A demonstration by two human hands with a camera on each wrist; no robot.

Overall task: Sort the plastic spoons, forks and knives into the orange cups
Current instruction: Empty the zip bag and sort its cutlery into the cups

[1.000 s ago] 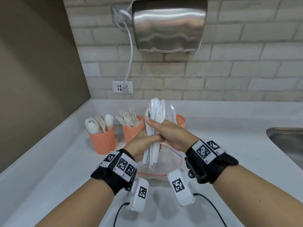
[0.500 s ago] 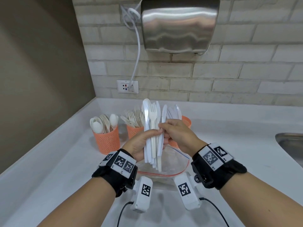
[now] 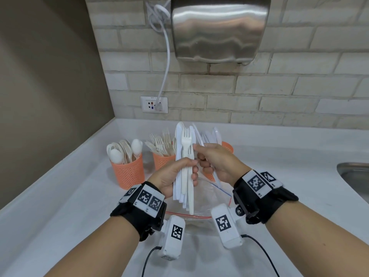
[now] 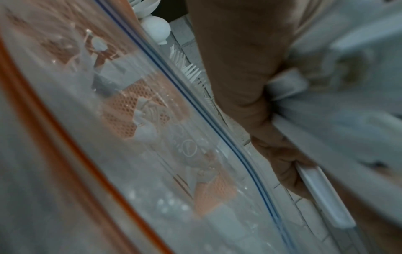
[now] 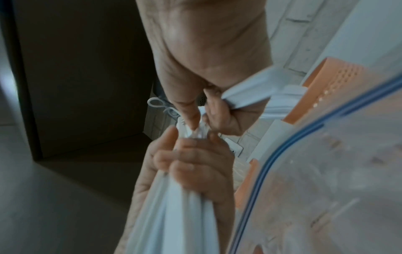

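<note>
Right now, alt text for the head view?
Left hand holds an upright bundle of white plastic cutlery above a clear zip bag; right hand pinches one piece beside it. Behind stand three orange cups on a white counter.

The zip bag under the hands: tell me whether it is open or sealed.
Open. In the head view the zip bag's red front lip and blue back lip curve apart, with a wide gap between them on the counter.
</note>
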